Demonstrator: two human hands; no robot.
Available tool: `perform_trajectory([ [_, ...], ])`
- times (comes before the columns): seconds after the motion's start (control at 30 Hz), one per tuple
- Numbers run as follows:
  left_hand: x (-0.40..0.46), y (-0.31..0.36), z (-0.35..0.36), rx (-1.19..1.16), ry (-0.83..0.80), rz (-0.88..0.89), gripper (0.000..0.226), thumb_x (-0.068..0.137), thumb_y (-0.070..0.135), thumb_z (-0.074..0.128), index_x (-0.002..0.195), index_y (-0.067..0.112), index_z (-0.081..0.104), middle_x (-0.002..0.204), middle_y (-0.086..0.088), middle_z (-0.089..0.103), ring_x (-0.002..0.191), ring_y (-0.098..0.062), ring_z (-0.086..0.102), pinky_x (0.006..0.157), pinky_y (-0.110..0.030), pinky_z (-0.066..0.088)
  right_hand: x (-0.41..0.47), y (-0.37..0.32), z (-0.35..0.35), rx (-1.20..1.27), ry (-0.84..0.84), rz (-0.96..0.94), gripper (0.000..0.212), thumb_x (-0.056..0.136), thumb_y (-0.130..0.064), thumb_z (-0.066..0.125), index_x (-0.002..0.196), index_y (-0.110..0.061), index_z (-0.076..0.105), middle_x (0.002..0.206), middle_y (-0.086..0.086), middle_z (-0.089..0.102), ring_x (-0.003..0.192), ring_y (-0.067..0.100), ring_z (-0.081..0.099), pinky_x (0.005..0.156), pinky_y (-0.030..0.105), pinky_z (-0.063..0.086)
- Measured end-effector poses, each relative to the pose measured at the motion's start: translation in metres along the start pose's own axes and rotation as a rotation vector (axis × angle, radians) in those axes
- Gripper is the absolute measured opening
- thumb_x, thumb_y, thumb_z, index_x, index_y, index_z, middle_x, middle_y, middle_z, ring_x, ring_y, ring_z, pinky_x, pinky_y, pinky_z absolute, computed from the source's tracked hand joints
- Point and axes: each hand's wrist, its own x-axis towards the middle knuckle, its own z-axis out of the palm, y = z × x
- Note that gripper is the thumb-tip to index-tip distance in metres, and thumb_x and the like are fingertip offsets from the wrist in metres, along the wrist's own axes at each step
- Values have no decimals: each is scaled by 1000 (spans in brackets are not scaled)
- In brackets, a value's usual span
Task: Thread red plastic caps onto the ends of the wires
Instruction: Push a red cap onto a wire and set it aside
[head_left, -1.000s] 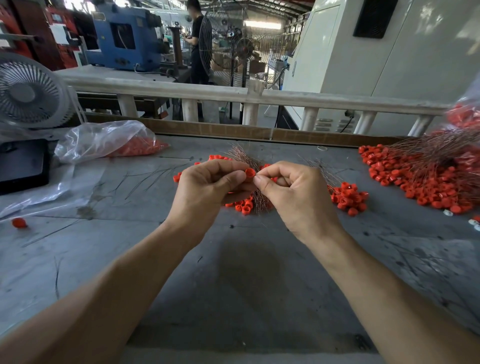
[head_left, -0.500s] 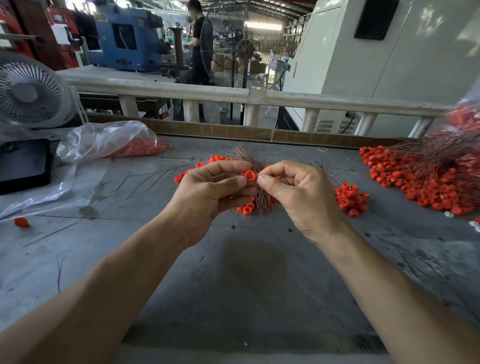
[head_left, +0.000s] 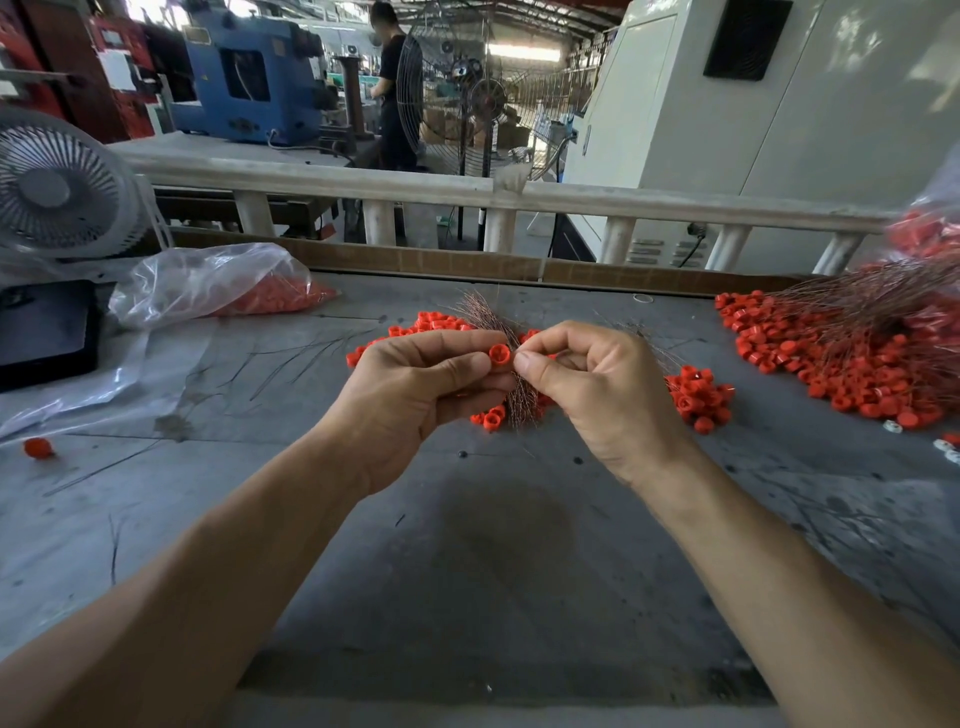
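little has moved: left hand pinches ribbed, hollow red cap; right hand pinches thin wire.

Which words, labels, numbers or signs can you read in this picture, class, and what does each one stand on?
No text here can be read.
Blue machine: yellow stickers, too small and blurred to read.
Red cabinet: white paper sheet, blurred.
White machine housing: no legible lettering.

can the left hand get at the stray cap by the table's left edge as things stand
Probably not right away. The way to the stray cap lies free over bare table, but the left hand is busy pinching a cap and would have to let go first.
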Motion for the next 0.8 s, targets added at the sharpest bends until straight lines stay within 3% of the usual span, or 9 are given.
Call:
perform_trajectory([
  [0.13, 1, 0, -1, -12, 3, 20, 34, 78, 2, 67, 111, -4, 70, 97, -21, 74, 84, -24, 75, 75, -31, 62, 0, 0, 1, 50, 14, 29, 11, 95, -13, 70, 86, -13, 75, 48, -19, 55, 45, -1, 50, 50, 8, 37],
  [0.3, 0, 0, 1, -41, 20, 62, 30, 78, 4, 67, 107, -3, 68, 95, -19, 74, 80, -23, 74, 73, -30, 62, 1, 3, 5, 292, -50, 216, 17, 103, -10, 54, 102, -3, 69, 52, -9, 38, 44, 5, 32, 40, 16, 26],
  [0.43, -1, 1, 2, -73, 14, 82, 30, 79, 5, 66, 109, -2, 66, 99, -20, 75, 82, -23, 75, 73, -29, 62, 1, 4, 7, 272, -75, 268, 18, 102, -9, 50, 109, -12, 66, 56, -3, 53, 44, 11, 44, 39, 22, 30],
  [0.57, -2, 1, 1, -96, -12, 62, 35, 83, 7, 66, 115, -5, 62, 106, -23, 74, 89, -25, 76, 73, -27, 62, -1, 5, 10, 294, -179, 276, 19, 103, -7, 50, 115, -9, 65, 64, 8, 66, 50, 20, 59, 40, 25, 37],
  [0.8, -1, 2, -1, -93, -25, 34, 45, 82, 10, 68, 122, -10, 59, 110, -26, 73, 94, -28, 76, 75, -27, 62, -1, 5, 3, 161, -310, 261, 14, 98, -10, 61, 111, -10, 67, 86, 9, 78, 74, 20, 73, 52, 28, 46],
])
